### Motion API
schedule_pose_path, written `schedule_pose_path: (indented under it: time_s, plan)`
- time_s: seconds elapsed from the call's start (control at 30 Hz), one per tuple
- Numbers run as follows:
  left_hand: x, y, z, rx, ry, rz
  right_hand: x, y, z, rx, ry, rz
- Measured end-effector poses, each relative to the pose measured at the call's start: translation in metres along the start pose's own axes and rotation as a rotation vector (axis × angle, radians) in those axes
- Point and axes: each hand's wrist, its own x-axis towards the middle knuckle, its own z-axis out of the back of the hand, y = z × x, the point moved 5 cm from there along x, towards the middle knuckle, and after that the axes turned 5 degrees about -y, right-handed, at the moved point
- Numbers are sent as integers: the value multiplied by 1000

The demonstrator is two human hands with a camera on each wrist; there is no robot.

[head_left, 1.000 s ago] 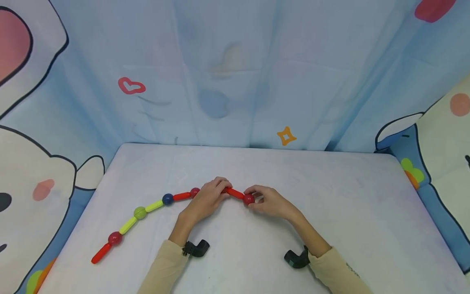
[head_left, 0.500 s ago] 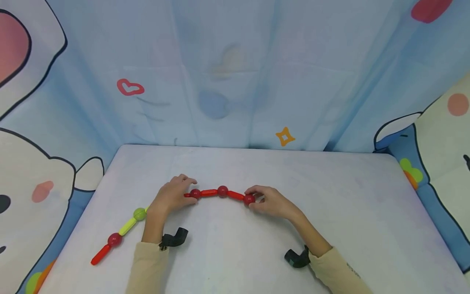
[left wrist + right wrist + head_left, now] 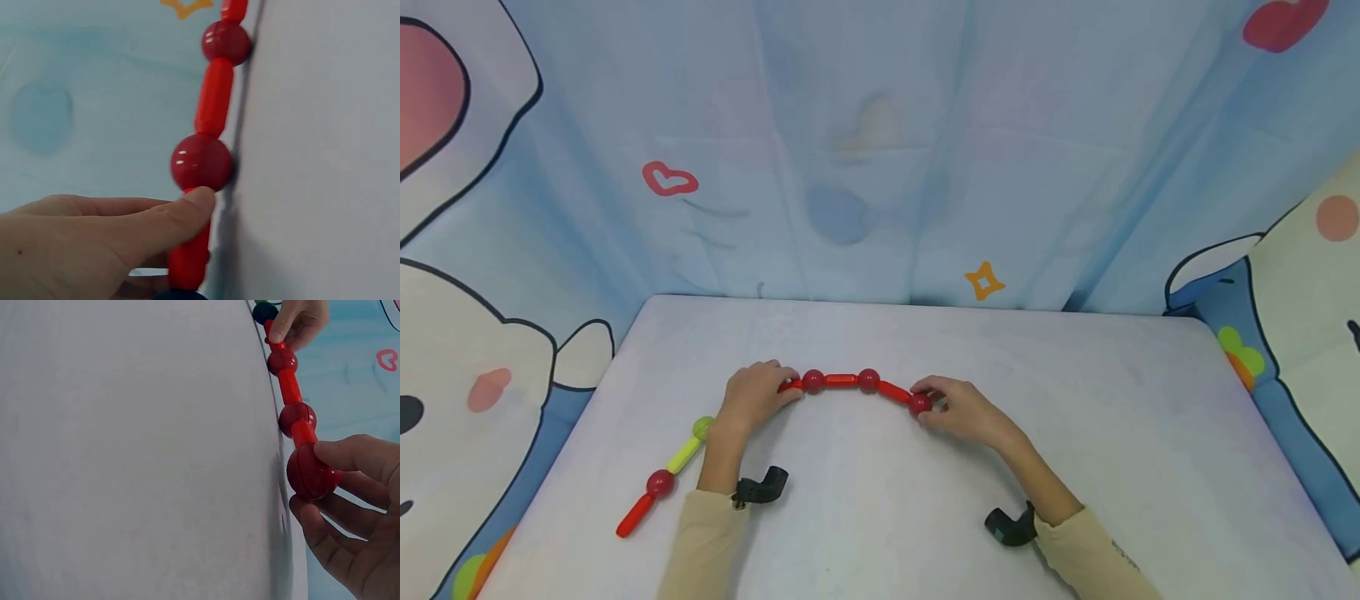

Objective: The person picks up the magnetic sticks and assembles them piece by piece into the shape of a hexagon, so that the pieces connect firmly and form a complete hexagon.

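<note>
A chain of magnetic-looking rods and balls arcs across the white table. My left hand [image 3: 752,398] pinches a red rod [image 3: 187,269], thumb on its near side, just beside a dark red ball [image 3: 201,162]. At the chain's right end, my right hand [image 3: 966,414] grips the last dark red ball [image 3: 309,472] between thumb and fingers. Red rods [image 3: 841,380] and dark red balls [image 3: 868,381] link the two hands. Left of my left wrist the chain runs on through a green ball [image 3: 702,427], a yellow-green rod [image 3: 684,456], another dark red ball [image 3: 660,483] and a red end rod [image 3: 636,516]. A dark blue ball [image 3: 265,313] shows beyond the left hand.
The white tabletop [image 3: 880,517] spreads out around the chain. A light blue patterned curtain [image 3: 880,167] hangs behind its far edge. Black wrist cameras [image 3: 762,485] sit on both forearms, at the ends of beige sleeves [image 3: 703,542].
My left hand has moved left along the chain and taken hold of a red rod. The chain has since shifted right, its middle moving farther back, and my right hand has edged right with its ball.
</note>
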Motion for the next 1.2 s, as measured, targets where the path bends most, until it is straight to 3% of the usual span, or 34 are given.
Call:
schedule_pose_path:
  time_s: [0.17,0.27,0.37,0.53,0.6,0.73,1.0,1.1,1.2]
  plan:
    - [5,-12,-9,38,-114,13,1,-5,5,-41,-22,-42]
    - [7,-17,-14,33,-145,15,2,-6,9,-55,-42,-46]
    - [3,-16,-11,13,-92,78,2,-7,11,-55,-51,-41]
    - [-12,3,7,16,65,293,2,-9,11,-59,-53,-32]
    - [-15,9,13,7,101,341,2,-9,12,-59,-61,-33]
    - [-14,13,15,-21,135,354,2,-11,13,-55,-69,-31]
    - [-5,7,8,-30,75,263,2,-15,21,-57,-97,-36]
    - [-10,10,13,-57,122,242,3,-17,23,-56,-97,-33]
    - [-24,23,26,-47,262,321,4,-18,23,-56,-92,-28]
